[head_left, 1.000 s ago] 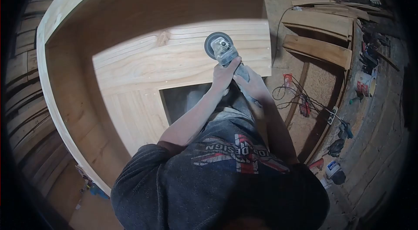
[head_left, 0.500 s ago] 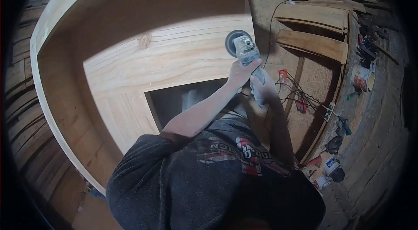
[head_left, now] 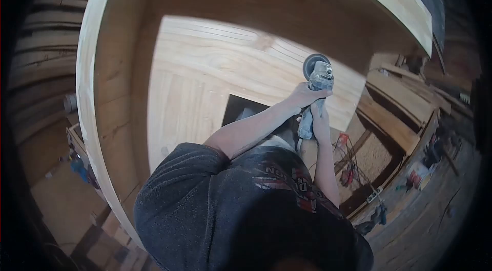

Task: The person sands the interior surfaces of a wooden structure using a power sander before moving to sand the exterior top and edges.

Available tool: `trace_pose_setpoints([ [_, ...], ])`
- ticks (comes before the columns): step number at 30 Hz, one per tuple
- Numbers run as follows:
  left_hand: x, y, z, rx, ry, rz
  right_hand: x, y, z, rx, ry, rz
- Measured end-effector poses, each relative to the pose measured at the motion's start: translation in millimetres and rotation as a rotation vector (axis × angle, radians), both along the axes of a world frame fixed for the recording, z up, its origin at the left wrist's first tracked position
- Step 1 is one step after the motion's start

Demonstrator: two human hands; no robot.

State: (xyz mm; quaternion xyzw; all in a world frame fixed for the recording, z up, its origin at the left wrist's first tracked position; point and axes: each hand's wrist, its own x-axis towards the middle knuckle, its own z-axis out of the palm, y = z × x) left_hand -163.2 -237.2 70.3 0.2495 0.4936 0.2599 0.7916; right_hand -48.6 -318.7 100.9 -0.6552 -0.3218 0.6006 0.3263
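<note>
I hold a dusty angle grinder (head_left: 321, 78) in both hands. Its round dark disc (head_left: 310, 63) is over the pale wooden panel (head_left: 205, 61), left of the panel's right edge; contact cannot be made out. My left hand (head_left: 304, 95) wraps around the grinder's body just behind the head. Lower down, my right hand (head_left: 321, 118) is closed on the rear part of the body. A dark rectangular opening (head_left: 237, 109) in the panel lies beneath my left forearm. Near the disc, a brown knot (head_left: 264, 42) shows in the wood grain.
Tall wooden sides (head_left: 115, 91) of a large box frame surround the panel. At right are curved wooden pieces (head_left: 389, 119), a tangle of cables (head_left: 351, 161), a power strip (head_left: 374, 195) and a white tub (head_left: 418, 176). Stacked boards (head_left: 48, 61) line the left.
My view has turned, showing more of the box frame. Both hands have shifted the grinder leftward along the panel, nearer the knot and further from the right edge.
</note>
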Motion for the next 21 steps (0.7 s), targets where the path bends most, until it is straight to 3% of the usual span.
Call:
trace_pose_setpoints([
  [1, -25, 8, 8, -0.015, -0.007, 0.041, -21, 12, 5, 0.074, -0.110, 0.044],
  [5, -127, 38, 29, -0.087, 0.027, 0.161, -98, 64, 3, -0.115, 0.082, 0.149],
  [9, -204, 58, 0, -0.036, -0.069, 0.441, -186, 105, 9, -0.125, 0.168, 0.227],
  [14, -296, 77, 6, 0.000, -0.006, 0.672, -272, 155, 5, 0.066, -0.057, 0.579],
  [21, -402, 89, -1, -0.001, 0.010, 0.787, -371, 189, -14, 0.160, -0.085, 0.710],
])
